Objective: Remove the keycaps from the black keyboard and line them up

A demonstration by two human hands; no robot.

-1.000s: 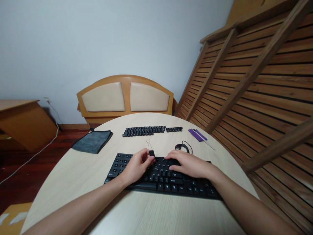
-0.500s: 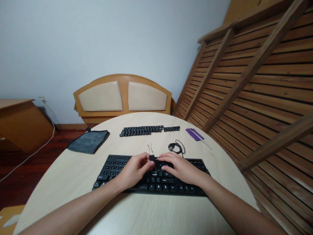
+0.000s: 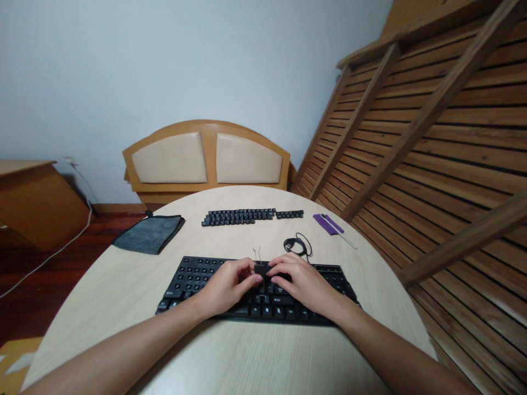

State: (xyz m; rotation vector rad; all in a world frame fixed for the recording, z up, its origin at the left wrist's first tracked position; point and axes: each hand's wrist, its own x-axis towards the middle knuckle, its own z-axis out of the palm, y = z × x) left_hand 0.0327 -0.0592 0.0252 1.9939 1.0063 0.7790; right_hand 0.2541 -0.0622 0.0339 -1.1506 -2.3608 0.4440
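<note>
My left hand (image 3: 230, 282) pinches a keycap puller (image 3: 261, 269), a small black block with thin bent wires sticking up from it. It is held over the middle of a black keyboard (image 3: 230, 315). The lower end of the puller is partly hidden among the keys. My right hand (image 3: 302, 282) lies over the right half of the keyboard, thumb and fingers a little apart, their tips close beside the puller. Whether they touch it is hard to tell. On the keyboard's left part, several key positions show sockets with their caps off.
Rows of loose black keycaps (image 3: 234, 218) lie farther back on the round table (image 3: 263, 356). Behind the keyboard is a coiled black cable (image 3: 297, 245). A grey cloth pouch (image 3: 150, 235) sits at left; a purple cloth (image 3: 327, 224) and a thin rod (image 3: 346, 240) lie at right.
The puller has shifted slightly to the right with my left hand. My right fingertips have come closer to it. The view has tilted a little.
</note>
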